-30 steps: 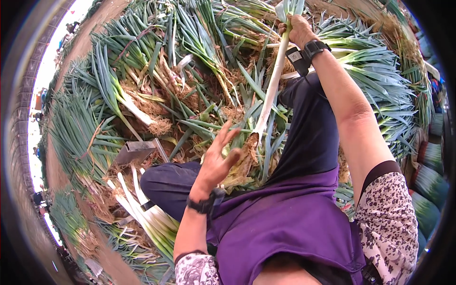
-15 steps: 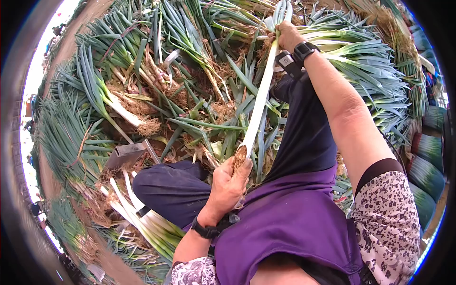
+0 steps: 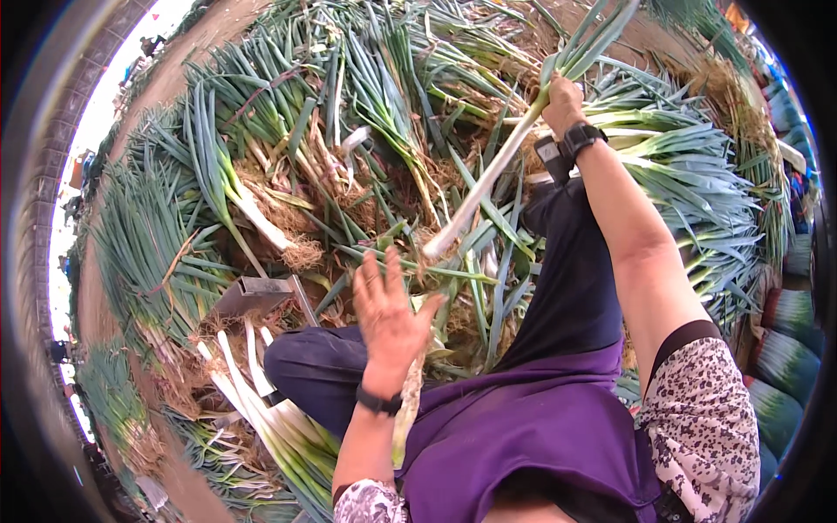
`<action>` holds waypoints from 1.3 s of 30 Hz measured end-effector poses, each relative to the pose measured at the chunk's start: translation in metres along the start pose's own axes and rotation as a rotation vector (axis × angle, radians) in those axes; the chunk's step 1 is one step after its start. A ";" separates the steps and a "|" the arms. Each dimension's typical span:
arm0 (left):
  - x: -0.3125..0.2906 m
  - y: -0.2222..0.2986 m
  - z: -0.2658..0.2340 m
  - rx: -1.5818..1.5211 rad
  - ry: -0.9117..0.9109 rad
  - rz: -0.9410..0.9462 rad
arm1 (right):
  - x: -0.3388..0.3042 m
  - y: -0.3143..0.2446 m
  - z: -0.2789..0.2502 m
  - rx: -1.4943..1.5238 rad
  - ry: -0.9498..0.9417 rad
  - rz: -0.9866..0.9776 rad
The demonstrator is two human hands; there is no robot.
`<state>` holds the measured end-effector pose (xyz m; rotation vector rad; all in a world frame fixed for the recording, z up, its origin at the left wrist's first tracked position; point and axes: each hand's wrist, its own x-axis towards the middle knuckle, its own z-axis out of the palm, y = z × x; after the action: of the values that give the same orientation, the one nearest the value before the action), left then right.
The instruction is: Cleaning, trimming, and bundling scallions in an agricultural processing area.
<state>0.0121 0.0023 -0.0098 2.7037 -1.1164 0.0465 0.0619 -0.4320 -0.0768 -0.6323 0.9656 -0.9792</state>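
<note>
Currently, the right hand point(image 3: 565, 105) is wrapping round the leek point(image 3: 488, 187) at its neck, where the pale stem is fanning into green leaves, while the left hand point(image 3: 388, 327) is hovering lower with fingers and thumb spread wide. The leek is slanting above the leaf litter point(image 3: 499, 309), its white end pointing down toward the left hand, near the fingertips but apart from them. A pale strip point(image 3: 407, 410) is hanging beside the left wrist; whether the hand is pinching it, I cannot tell.

That neck hold is probably serving well: it is leaving the white length bare for the other hand. Gripping snugly without squeezing hard seems best, since crushed leaves could be turning slippery. Keeping the white end aimed at the left palm is sensible, as it is sparing a long reach. Before touching the stem, the left hand would do well to be clear of the strip, and to be pinching lightly rather than grabbing. Swinging wide is looking risky to me: the metal piece point(image 3: 253, 297) is sitting off to the left, and bare-ended leeks point(image 3: 301, 427) are lying beside the left knee point(image 3: 309, 362).
</note>
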 end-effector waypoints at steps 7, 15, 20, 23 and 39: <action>-0.014 0.028 0.153 -0.715 -0.188 -0.095 | -0.072 -0.035 0.023 -0.057 -0.400 0.154; 0.062 -0.060 0.113 -0.454 0.347 -0.441 | -0.204 0.015 0.102 -0.465 -1.307 -0.210; 0.127 -0.216 0.067 -0.406 0.342 -0.708 | -0.116 0.172 -0.002 -1.040 -1.038 0.039; 0.124 -0.218 0.071 -0.012 0.301 -0.534 | -0.064 0.223 -0.061 -1.261 -0.655 0.101; 0.157 -0.084 0.074 -0.786 -0.361 -0.153 | -0.094 0.241 -0.018 -0.592 -0.537 0.578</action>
<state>0.1786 -0.0647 -0.0798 2.0952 -0.7656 -0.7614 0.1202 -0.2418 -0.2432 -0.9719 0.8689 0.0190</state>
